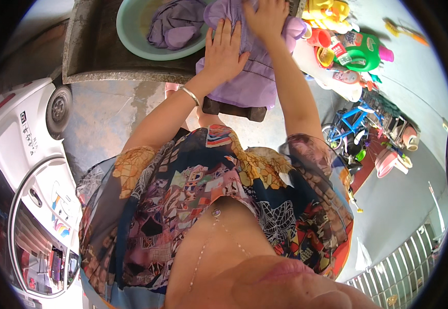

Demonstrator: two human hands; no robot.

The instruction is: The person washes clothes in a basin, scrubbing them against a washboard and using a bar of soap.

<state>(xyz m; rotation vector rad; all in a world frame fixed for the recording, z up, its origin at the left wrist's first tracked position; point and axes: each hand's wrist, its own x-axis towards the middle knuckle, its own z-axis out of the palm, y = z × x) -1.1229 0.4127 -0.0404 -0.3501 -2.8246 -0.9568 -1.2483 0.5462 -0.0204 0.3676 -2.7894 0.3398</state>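
Observation:
A purple cloth garment lies spread over a dark board or slab, whose near edge shows below it. My left hand rests on it, palm down with fingers apart and a metal bangle at the wrist. Further up and to the right, my right hand presses on the same garment; its fingertips reach the picture's top edge. Neither hand is seen gripping the fabric. Just left of the garment, a pale green basin holds a bunched purple-grey cloth.
The basin stands in a dark stone trough. At right, a ledge carries a green detergent bottle, red cups and yellow packages. Beyond are a blue bicycle and a pink plastic item. A white car stands at left.

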